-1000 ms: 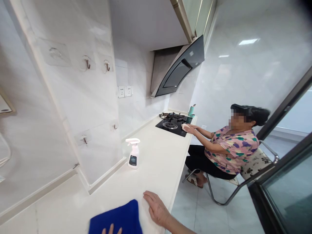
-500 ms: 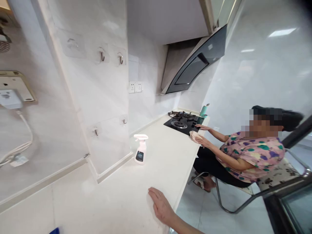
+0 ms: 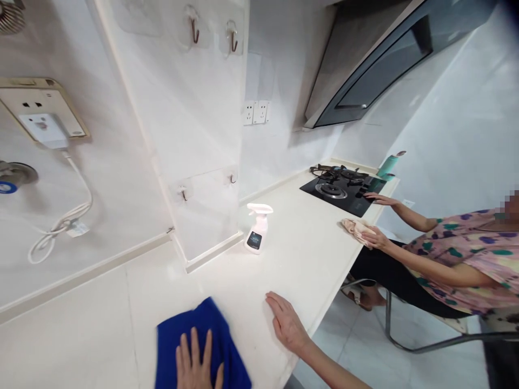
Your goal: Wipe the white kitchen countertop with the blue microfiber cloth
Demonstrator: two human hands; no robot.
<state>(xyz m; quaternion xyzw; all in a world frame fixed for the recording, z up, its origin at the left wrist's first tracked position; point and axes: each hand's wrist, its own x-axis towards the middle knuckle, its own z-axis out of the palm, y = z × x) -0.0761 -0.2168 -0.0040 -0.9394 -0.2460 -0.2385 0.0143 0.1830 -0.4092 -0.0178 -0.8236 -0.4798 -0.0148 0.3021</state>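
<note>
My left hand lies flat with its fingers spread on a blue cloth, which is laid out on the white countertop. To its right, my right hand rests on the counter near the front edge, fingers stretched out and holding nothing. Beyond both hands a white spray bottle with a dark label stands upright by the wall corner, touched by neither hand.
A person sits at the right, one hand on a beige cloth, the other by the black gas stove. A range hood hangs above. At left, a cable hangs from a wall socket.
My left hand has come into view on the blue cloth, of which only a corner showed before. The view has tilted down and left. My right hand stays on the counter.
</note>
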